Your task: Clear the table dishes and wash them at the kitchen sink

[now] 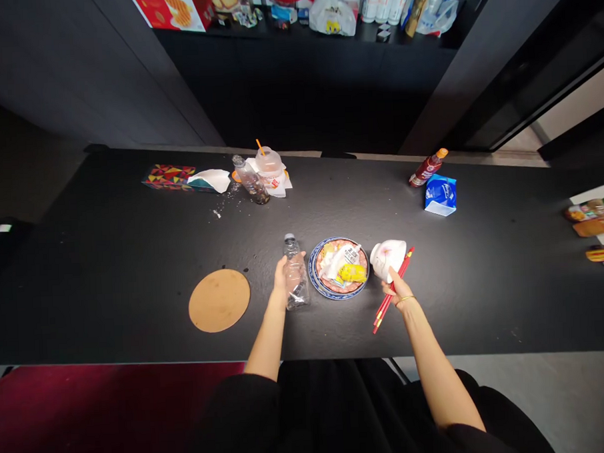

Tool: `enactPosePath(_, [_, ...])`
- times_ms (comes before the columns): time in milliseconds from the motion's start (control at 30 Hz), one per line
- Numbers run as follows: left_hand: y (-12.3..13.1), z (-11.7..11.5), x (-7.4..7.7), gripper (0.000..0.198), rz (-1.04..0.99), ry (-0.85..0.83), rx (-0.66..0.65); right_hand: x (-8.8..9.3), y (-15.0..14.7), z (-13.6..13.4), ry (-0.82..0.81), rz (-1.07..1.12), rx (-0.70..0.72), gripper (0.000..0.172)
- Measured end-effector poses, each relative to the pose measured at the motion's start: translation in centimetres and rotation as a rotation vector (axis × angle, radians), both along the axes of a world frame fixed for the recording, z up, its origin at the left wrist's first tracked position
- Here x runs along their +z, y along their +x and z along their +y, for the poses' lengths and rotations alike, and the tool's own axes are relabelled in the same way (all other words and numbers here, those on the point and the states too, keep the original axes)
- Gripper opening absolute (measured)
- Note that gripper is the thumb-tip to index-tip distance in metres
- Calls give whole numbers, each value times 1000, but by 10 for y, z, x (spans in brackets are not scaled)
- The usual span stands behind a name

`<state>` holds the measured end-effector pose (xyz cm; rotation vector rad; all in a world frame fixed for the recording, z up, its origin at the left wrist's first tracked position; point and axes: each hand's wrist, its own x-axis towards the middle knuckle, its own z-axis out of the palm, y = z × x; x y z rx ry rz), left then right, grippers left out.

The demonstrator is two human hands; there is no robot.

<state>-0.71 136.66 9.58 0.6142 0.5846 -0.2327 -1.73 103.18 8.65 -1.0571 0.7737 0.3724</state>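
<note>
My left hand [281,278] is closed round a clear plastic bottle [297,290] with a pale cap, which looks empty. In my right hand [397,290] are a white bowl [394,254] with a flower pattern, tipped on its side, and red chopsticks [384,308] with gold bands. Between the hands sits a blue-rimmed plate [314,281] bearing a smaller pink-edged plate [333,290], heaped with crumpled wrappers, one of them a yellow wrapper [353,273]. The bowl is close to the plate's right edge.
A round cork mat [219,301] lies to the left. Farther back are a tissue box [170,177], a dark-bottomed bottle [253,183], a cup with a straw [269,165], a sauce bottle [428,168] and a blue packet [441,194]. Condiments [599,208] stand far right.
</note>
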Motion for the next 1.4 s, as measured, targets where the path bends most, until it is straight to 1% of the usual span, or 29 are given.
enactPosePath(100, [12,-13,-8,51,-24,-105,-78,-16,7,9,105,20,1,31])
enactPosePath(200, [17,-20,-9,51,-51,-136,-178,-22,10,17,204,-50,40,32])
enactPosePath(267, [18,-19,-8,50,-41,-113,-238,-22,11,22,207,-69,51,33])
enactPosePath(333, [18,-19,-8,48,-35,-95,-269,-20,12,26,176,-59,50,35])
enactPosePath(467, [17,-28,-6,45,-27,-75,-264,-15,10,27,150,-81,27,40])
enactPosePath(533, [14,-39,-2,44,-11,-40,-244,-10,7,22,141,-91,15,40])
enactPosePath(633, [10,-59,8,44,-7,6,-222,-2,3,7,116,-90,5,40])
enactPosePath(733, [6,-84,21,46,-10,39,-222,10,-4,-16,91,-94,-9,40])
enactPosePath(800, [3,-104,30,46,-11,47,-232,19,-10,-37,83,-106,-11,39])
enactPosePath(900, [-4,-147,41,44,-8,53,-237,31,-22,-80,80,-115,-4,41])
enactPosePath(1000, [-16,-204,51,44,-2,60,-232,39,-38,-138,77,-121,-30,42])
enactPosePath(1100, [-28,-272,58,46,7,37,-241,46,-58,-206,79,-130,-61,44])
enactPosePath(1200, [-39,-344,63,48,12,8,-293,55,-83,-278,77,-146,-93,45])
enactPosePath(1300, [-47,-415,68,49,12,1,-363,62,-112,-345,41,-143,-142,47])
enactPosePath(1400, [-51,-480,74,47,18,-31,-463,66,-142,-403,-16,-118,-222,50])
